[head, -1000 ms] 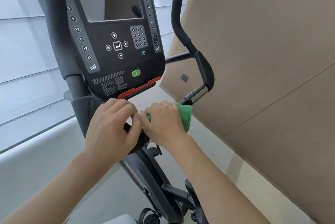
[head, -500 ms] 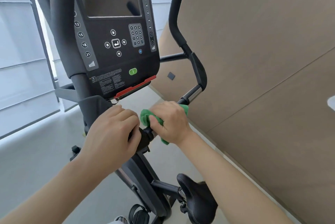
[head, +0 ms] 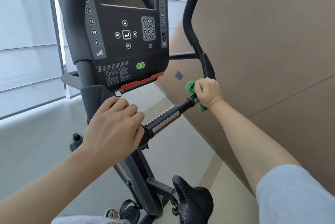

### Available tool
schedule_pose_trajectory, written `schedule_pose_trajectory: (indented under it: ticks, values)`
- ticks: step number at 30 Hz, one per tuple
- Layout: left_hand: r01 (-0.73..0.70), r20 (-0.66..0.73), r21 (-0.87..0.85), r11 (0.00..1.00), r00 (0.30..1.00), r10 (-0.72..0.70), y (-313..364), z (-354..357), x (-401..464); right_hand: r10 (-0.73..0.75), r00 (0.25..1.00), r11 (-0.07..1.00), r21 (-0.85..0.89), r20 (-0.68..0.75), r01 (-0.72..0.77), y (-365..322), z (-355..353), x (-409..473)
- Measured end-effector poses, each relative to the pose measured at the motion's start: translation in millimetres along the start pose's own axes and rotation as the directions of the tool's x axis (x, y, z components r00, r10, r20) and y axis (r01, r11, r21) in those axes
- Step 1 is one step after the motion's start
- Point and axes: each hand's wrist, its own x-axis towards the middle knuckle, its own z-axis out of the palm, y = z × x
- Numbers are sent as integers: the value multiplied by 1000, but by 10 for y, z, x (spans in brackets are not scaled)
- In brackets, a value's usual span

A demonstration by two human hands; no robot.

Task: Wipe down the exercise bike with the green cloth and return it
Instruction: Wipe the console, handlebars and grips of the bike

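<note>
Sliding outward along the handlebar [head: 168,120], the right hand [head: 208,93] now grips the green cloth [head: 190,87] bunched around the bar's far end (beside the bend). Left hand [head: 116,125] clasps the inner grip. Soft and light, the cloth handles best wrapped fully round.

Head view, close, downward onto handlebar [head: 168,117]

The pale grey floor [head: 36,147] carries the exercise bike [head: 137,169], whose dark frame stands on it just beside the tan panelled wall [head: 272,42], with a sandalled foot [head: 112,213] resting on the floor at the bike's base.
</note>
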Motion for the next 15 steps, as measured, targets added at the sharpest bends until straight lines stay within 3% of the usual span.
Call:
schedule_pose_trajectory:
  ticks: [8, 12, 15]
  values:
    - [8, -93, -47, 999, 996, -12, -6, 65, -30, 150, 989, 988, 31, 18, -150, -229, 1, -56]
    - [-18, -80, -73, 997, 997, 13, -11, 58, -50, 54, 992, 998, 35, 117, -59, -774, -66, -276]
    - [-15, -88, -97, 995, 996, 7, -23, 59, -58, 26, 994, 985, 164, 109, -44, -1213, -72, -518]
